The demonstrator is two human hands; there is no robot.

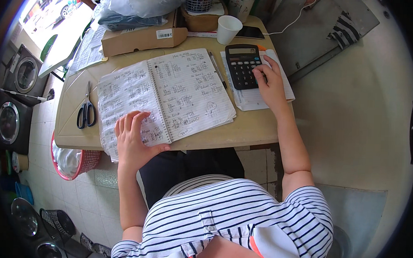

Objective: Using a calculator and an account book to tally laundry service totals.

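An open spiral notebook (164, 98) with handwritten columns lies on the table in front of me. My left hand (135, 142) rests on the lower part of its left page, fingers spread and thumb stretched out near the bottom edge. A black calculator (242, 69) sits right of the notebook, on top of white papers (257, 101). Over its right-hand keys is my right hand (270, 85), its fingers apart and holding nothing. Which key, if any, a fingertip presses cannot be made out. A pen (217, 70) lies along the notebook's right edge.
Scissors (87, 109) lie left of the notebook. Along the back stand a cardboard box (141, 41), a white cup (228, 29) and a dark phone (250, 32). A red basket (88, 159) is on the floor at left, near front-loading washers (24, 72).
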